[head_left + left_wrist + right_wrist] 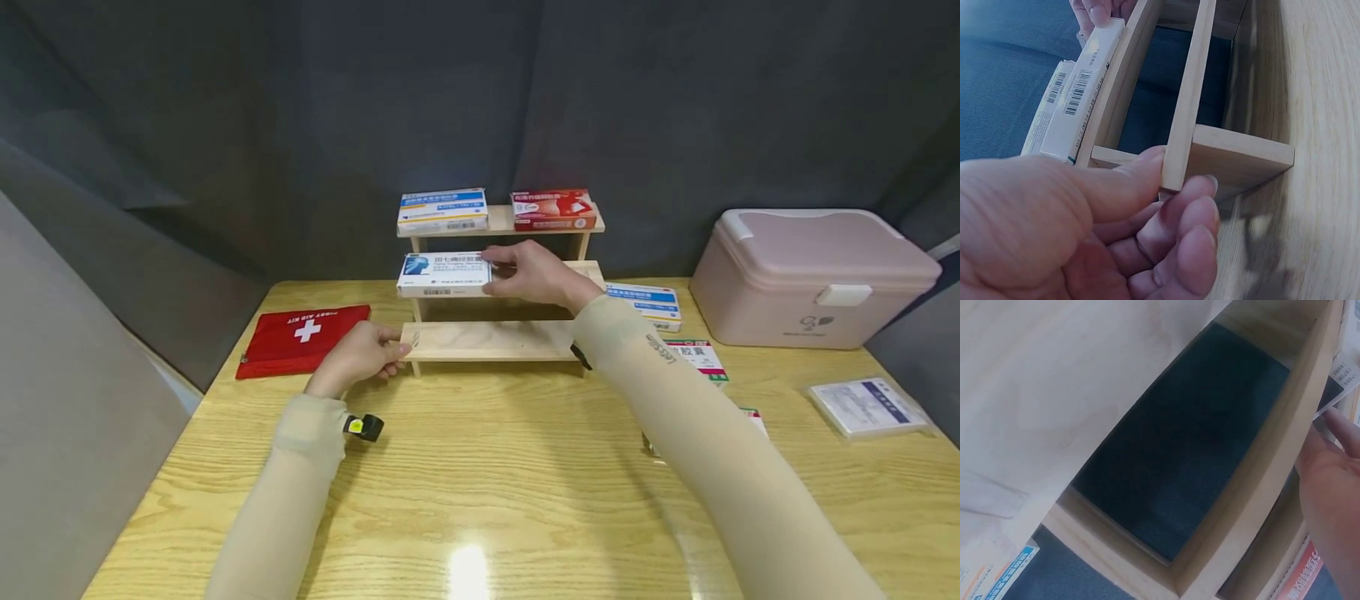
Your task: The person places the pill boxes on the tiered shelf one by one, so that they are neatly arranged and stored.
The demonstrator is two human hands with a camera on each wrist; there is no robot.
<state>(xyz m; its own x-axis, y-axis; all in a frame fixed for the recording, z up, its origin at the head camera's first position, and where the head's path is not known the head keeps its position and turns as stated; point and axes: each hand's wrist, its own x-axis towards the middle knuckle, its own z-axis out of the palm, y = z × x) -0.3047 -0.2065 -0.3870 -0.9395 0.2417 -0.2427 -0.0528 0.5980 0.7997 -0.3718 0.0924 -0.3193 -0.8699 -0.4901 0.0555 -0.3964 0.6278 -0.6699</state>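
Note:
A three-step wooden rack [495, 342] stands on the table. My left hand [362, 352] pinches the left end of its lowest board; in the left wrist view the thumb lies on one face of the board and curled fingers on the other. My right hand [536, 275] grips the right end of a white medicine box [444, 275] at the middle step. In the left wrist view that white box lies along the step's edge. On the top step sit a blue-and-white box [442, 210] at left and a red box [553, 209] at right.
A red first aid pouch [303, 340] lies left of the rack. To the right are a blue-striped box [645, 306], a green-and-red-edged box [697, 358], another box partly behind my right sleeve, a pink lidded case [813, 283] and a flat plastic-wrapped pack [868, 407].

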